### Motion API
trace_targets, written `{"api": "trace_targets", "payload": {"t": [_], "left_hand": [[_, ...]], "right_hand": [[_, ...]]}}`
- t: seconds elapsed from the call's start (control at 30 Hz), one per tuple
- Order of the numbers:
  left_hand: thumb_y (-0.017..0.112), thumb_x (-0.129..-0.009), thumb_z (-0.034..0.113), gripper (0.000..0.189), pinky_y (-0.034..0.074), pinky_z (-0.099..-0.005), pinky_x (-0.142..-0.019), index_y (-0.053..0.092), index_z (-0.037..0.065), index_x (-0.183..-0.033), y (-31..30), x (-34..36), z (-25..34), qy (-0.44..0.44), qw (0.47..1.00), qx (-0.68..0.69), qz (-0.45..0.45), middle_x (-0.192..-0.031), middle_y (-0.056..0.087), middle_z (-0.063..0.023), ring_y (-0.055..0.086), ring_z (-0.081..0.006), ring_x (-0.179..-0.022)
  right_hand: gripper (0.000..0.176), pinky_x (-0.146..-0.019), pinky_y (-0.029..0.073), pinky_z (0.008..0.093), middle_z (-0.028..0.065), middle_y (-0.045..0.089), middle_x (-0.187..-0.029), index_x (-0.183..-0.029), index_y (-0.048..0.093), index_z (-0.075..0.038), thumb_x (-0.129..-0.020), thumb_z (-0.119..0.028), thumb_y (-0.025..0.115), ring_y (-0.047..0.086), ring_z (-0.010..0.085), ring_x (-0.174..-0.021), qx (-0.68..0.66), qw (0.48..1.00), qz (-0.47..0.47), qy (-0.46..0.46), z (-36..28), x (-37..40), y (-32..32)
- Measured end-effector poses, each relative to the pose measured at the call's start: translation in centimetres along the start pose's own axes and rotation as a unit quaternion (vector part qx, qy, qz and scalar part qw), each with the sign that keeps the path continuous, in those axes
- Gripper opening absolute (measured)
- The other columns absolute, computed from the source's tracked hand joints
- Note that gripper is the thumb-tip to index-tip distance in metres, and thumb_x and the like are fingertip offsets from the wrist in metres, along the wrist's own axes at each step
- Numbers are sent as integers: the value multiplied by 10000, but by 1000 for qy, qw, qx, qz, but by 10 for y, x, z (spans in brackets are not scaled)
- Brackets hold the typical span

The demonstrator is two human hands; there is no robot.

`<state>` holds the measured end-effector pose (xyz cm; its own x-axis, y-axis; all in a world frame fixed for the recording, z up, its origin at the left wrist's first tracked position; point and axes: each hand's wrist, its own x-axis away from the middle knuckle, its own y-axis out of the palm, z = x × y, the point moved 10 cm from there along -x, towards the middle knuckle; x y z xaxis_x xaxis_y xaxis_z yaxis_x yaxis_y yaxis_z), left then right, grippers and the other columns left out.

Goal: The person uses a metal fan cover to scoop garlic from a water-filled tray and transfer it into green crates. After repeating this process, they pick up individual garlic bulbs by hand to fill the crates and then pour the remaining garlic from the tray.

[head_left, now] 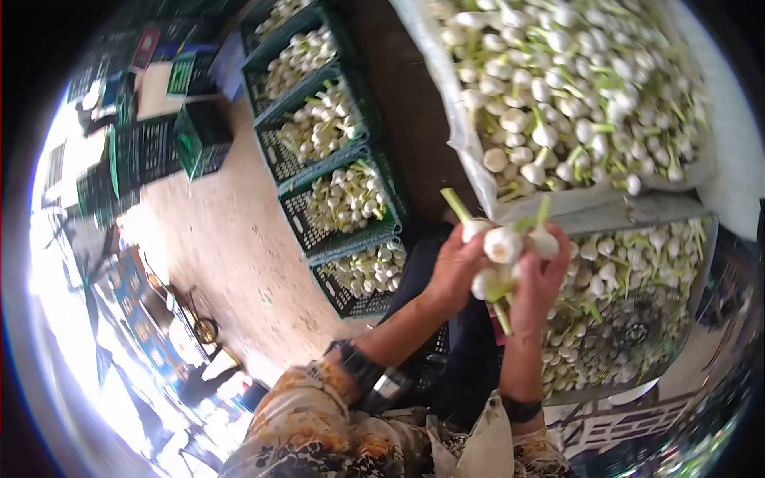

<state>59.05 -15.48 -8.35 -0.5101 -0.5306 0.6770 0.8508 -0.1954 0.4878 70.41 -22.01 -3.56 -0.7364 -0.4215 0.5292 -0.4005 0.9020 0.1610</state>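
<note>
Several white garlic bulbs (504, 244) with short green stems are bunched between my two hands in front of my body. My left hand (453, 275) is closed around bulbs on the left side of the bunch, a stem poking up above its fingers. On the other side, my right hand (543, 275) grips bulbs with its fingers curled around them; one stem points up and another hangs down. Just beyond the hands lies a large heap of garlic (574, 88) on white sheeting (446, 95). Close to my right forearm is a mesh-sided bin (705, 239) holding more garlic.
A row of green plastic crates (279, 185) with garlic bulbs runs along the left of my legs. Dark stacked crates (143, 151) stand farther left across the brown floor (215, 231). A white slatted crate (629, 422) sits at the lower right.
</note>
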Motion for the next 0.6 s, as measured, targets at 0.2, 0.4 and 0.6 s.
{"api": "trace_targets", "payload": {"t": [0.2, 0.4, 0.6], "left_hand": [[570, -904, 311, 407, 513, -339, -846, 475, 42, -1194, -156, 53, 95, 144, 978, 50, 141, -1086, 579, -95, 591, -193, -965], [638, -845, 347, 693, 465, -378, -917, 344, 33, -1390, -383, 76, 113, 92, 887, -115, 437, -1227, 536, -139, 523, -263, -1126], [631, -831, 341, 619, 393, -374, -995, 455, 1, -1316, -491, 105, 103, 48, 744, -471, 471, -1335, 489, -192, 461, -343, -1232]], "right_hand": [[451, -802, 474, 259, 91, 499, -1095, -1217, 412, -43, -835, -69, 649, 525, 132, -949, -19, 972, -222, 71, 98, 41, 165], [555, -916, 436, 327, 211, 489, -1213, -1312, 385, 20, -875, -225, 624, 565, 275, -1022, 291, 923, -244, -62, 251, 11, 217], [397, -861, 483, 299, 191, 620, -1124, -1209, 521, 31, -898, -200, 605, 630, 228, -1010, 345, 867, -348, 92, 270, 9, 105]]}}
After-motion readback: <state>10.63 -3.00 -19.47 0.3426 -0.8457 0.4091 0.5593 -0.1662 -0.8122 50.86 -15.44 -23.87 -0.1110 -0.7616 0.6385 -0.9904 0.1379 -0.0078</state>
